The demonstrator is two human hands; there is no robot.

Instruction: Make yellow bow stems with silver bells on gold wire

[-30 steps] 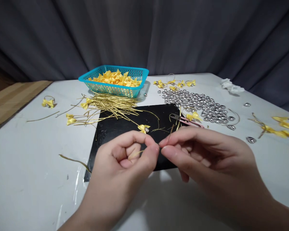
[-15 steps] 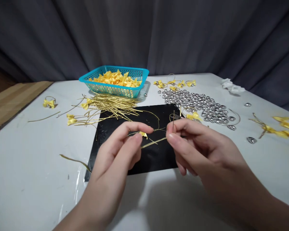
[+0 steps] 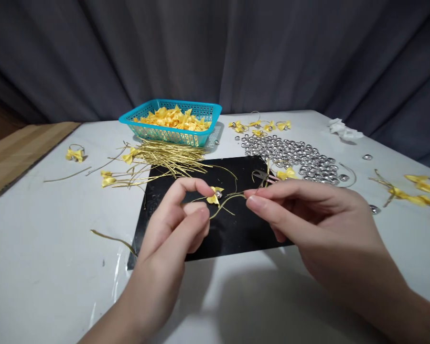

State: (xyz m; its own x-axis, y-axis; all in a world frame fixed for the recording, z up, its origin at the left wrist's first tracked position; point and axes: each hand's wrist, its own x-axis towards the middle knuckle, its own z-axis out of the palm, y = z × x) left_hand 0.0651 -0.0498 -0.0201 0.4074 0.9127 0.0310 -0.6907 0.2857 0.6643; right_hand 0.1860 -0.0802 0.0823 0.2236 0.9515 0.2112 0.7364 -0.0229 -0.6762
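A white table (image 3: pixel 46 239) is backed by a dark curtain (image 3: pixel 186 52), with a black mat (image 3: pixel 236 236) laid near its middle. Over the mat, a gold wire (image 3: pixel 220 207) is pinched between thumb and index finger of the right hand (image 3: pixel 308 215), seen at three o'clock from it. At eight o'clock, the left hand's (image 3: pixel 170 234) thumb and index are parted; whether the wire is gripped by its curled fingers cannot be told. From the mat, a blue basket (image 3: pixel 165 128) of yellow bows (image 3: pixel 175 117) is placed at eleven o'clock, silver pieces (image 3: pixel 290 152) at two.
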